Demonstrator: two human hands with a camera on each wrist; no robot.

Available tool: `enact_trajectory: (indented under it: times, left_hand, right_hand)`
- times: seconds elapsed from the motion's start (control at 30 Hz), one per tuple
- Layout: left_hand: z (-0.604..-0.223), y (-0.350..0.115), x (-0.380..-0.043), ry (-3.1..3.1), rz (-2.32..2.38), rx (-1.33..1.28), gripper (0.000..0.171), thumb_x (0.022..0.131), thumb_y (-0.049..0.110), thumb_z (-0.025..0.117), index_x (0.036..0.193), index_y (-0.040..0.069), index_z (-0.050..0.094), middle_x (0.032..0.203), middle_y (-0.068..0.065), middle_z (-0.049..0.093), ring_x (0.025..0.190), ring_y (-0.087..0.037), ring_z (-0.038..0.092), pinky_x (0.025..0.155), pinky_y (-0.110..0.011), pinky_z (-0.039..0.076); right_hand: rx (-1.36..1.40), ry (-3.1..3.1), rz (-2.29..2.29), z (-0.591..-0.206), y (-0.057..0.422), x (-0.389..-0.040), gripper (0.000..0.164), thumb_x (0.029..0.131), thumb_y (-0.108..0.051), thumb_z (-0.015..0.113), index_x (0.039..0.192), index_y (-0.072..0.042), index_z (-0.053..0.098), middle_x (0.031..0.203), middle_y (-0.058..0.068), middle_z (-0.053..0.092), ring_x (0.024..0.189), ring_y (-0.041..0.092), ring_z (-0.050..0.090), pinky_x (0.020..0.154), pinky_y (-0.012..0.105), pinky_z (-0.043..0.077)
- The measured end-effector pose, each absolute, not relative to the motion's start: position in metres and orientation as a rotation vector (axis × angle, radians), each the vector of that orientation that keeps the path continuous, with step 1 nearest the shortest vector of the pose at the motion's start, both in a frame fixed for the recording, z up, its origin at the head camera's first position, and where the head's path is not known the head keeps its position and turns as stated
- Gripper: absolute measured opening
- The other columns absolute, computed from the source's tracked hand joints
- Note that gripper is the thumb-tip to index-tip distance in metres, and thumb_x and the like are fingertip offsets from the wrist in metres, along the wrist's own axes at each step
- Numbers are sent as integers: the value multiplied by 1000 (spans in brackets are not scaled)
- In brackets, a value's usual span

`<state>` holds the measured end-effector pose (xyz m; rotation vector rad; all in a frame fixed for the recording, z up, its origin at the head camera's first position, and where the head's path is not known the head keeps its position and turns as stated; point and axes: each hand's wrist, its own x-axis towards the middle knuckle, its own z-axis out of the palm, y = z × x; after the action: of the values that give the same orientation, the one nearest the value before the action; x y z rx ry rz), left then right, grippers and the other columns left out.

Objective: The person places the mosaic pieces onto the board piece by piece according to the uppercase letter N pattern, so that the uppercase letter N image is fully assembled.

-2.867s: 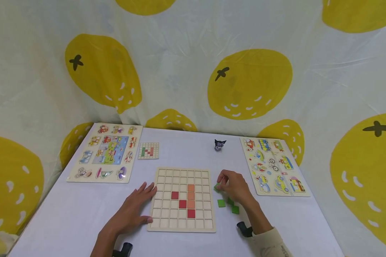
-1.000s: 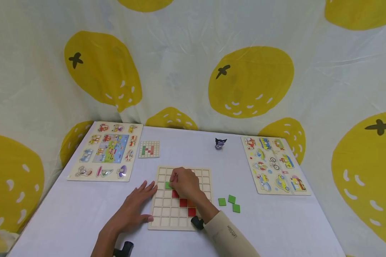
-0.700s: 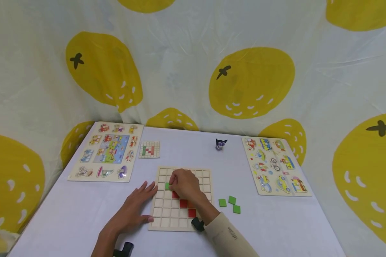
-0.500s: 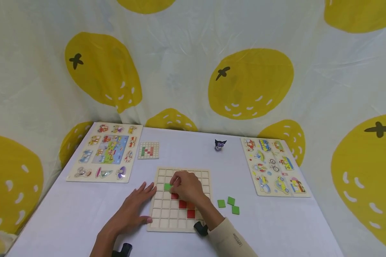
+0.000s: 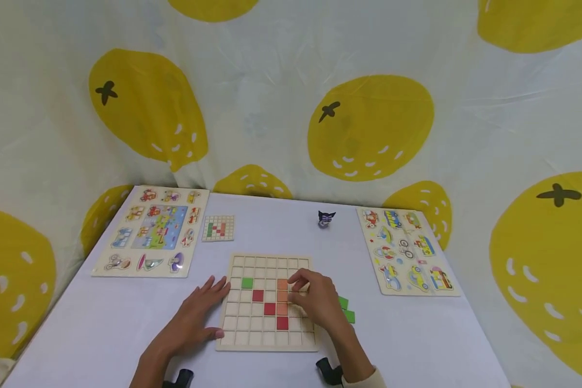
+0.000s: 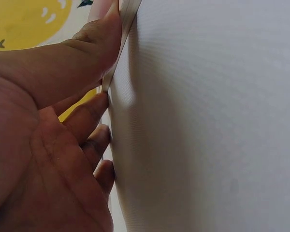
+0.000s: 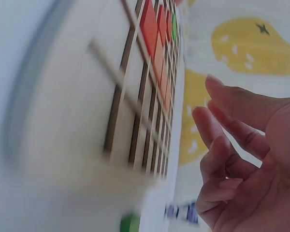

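A wooden grid board (image 5: 242,339) lies on the table, with red tiles (image 5: 269,309) along a diagonal, a column of orange tiles (image 5: 282,309) and one green tile (image 5: 247,283) in its cells. My left hand (image 5: 191,318) rests at the board's left edge, fingers spread; in the left wrist view its thumb (image 6: 94,43) and fingertips touch that edge. Over the board's right side hovers my right hand (image 5: 318,302), thumb and index apart, holding nothing in the right wrist view. Loose green tiles (image 5: 350,316) lie right of the board, partly hidden behind that hand.
A small pattern card (image 5: 218,228) lies behind the board. Picture puzzle boards stand flat at the left (image 5: 145,231) and right (image 5: 407,250). A small dark figurine (image 5: 325,219) stands at the back, before a fruit-print curtain (image 5: 257,108).
My right hand took a green tile from beside the board, set it in a left-hand cell, let go and moved right. The left hand stayed at the board's edge.
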<state>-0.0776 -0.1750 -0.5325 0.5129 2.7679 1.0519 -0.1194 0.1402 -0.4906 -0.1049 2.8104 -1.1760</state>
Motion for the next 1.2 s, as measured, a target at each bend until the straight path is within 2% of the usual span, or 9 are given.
enact_trajectory:
  times: [0.1, 0.27, 0.4, 0.57, 0.77, 0.97, 1.2]
  left_hand:
    - [-533, -176, -77, 2783, 1059, 515, 103, 72, 30, 95, 163, 17, 46, 173, -5, 37, 164, -40, 23, 131, -58, 17]
    - [-533, -177, -78, 2781, 1022, 507, 104, 74, 31, 94, 164, 17, 43, 174, -5, 35, 164, -40, 21, 131, -63, 17]
    - [-534, -178, -79, 2777, 1025, 499, 105, 73, 31, 94, 164, 18, 43, 175, -4, 34, 165, -39, 20, 131, -63, 16]
    - [-534, -178, -79, 2802, 1022, 523, 105, 72, 31, 94, 164, 17, 44, 174, -4, 35, 164, -40, 23, 130, -63, 19]
    - [-532, -177, -79, 2765, 1020, 500, 105, 75, 33, 93, 165, 18, 41, 175, -2, 32, 166, -38, 18, 132, -62, 15]
    - [-531, -175, -77, 2780, 1019, 506, 105, 74, 31, 93, 165, 17, 42, 175, -4, 33, 165, -39, 20, 131, -63, 17]
    - [-531, -175, -77, 2767, 1010, 488, 104, 76, 29, 93, 165, 17, 40, 176, -4, 32, 166, -39, 17, 132, -64, 15]
  right_hand:
    - [-61, 2833, -1153, -490, 158, -112, 30, 82, -11, 90, 108, -20, 78, 94, -3, 73, 73, 14, 53, 62, 25, 43]
    - [67, 2857, -1087, -490, 181, -101, 39, 78, -6, 91, 111, -22, 78, 109, -1, 76, 72, 15, 51, 60, 24, 41]
    - [138, 2864, -1033, -491, 194, -96, 42, 76, -2, 90, 111, -22, 78, 113, -1, 77, 74, 14, 51, 62, 26, 40]
    - [127, 2882, -960, -495, 200, -95, 40, 75, 1, 89, 108, -20, 79, 109, -2, 76, 78, 14, 52, 69, 28, 41]
    - [147, 2916, -840, -502, 199, -97, 33, 77, 0, 88, 102, -19, 79, 102, -4, 72, 86, 15, 57, 76, 31, 46]
    - [179, 2916, -825, -503, 199, -97, 26, 75, -3, 90, 91, -20, 78, 88, -4, 63, 82, 15, 56, 70, 31, 44]
    - [220, 2968, -888, -500, 196, -97, 25, 75, -10, 93, 82, -23, 73, 77, -7, 61, 72, 13, 52, 60, 28, 38]
